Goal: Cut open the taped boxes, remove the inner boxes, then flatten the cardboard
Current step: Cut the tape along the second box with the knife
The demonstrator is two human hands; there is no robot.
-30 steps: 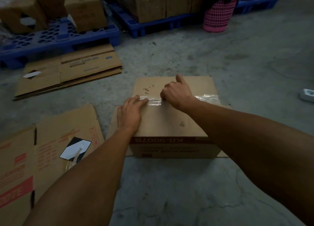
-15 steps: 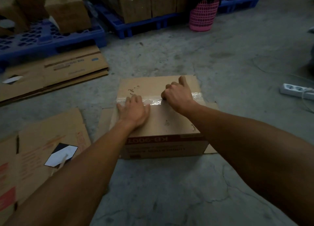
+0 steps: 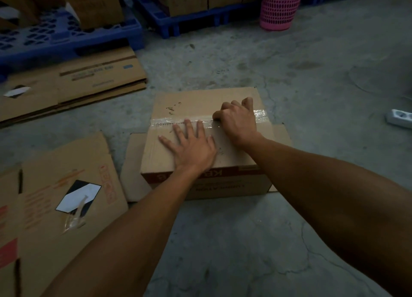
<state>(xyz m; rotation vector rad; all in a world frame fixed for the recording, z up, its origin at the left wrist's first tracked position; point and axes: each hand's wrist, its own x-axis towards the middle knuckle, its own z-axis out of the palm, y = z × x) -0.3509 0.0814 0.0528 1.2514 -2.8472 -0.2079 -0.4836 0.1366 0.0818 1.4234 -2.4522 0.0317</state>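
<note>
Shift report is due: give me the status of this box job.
Done: flattened cardboard lies on the floor. In hand: the box is still taped; left hand presses its top, right hand curls at the tape. Left: inner boxes, flattening, pallet boxes.

Head-worn view, forward and downward.

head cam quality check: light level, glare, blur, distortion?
Head view: dim and underexposed throughout; glare only on the clear tape beside the right hand; print on the box front is smeared; left hand fairly sharp; wide-angle stretch enlarges the forearms at the frame's bottom.
</note>
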